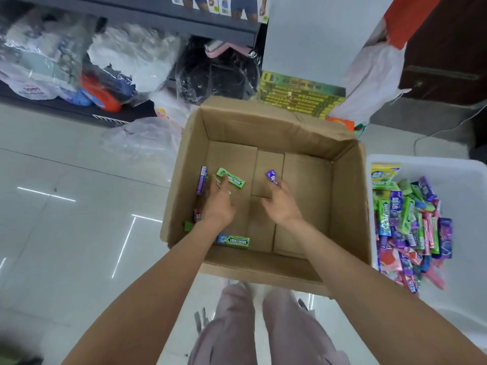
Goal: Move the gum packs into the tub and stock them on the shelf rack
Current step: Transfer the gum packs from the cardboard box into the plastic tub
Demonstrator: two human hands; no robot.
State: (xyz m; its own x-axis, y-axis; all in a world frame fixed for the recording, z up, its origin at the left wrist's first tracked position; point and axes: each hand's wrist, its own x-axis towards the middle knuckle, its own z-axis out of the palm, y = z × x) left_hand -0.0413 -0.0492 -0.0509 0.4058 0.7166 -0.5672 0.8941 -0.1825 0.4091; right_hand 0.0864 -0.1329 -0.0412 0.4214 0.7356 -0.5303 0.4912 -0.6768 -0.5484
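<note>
Hands work inside the cardboard box (276, 127): the right hand (283, 204) pinches a purple gum pack (272, 176) at its fingertips, while the left hand (220, 204) lies with relaxed fingers on a green pack (232, 179), not yet gripping it. More packs lie left of and behind the left wrist. Best to gather several before swinging right to the white tub (463, 175), already heaped with gum.

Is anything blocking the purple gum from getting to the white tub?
Only the box wall on the tub's side. The right hand holds the purple gum down inside the box, so it must lift over that wall to reach the white tub.
</note>
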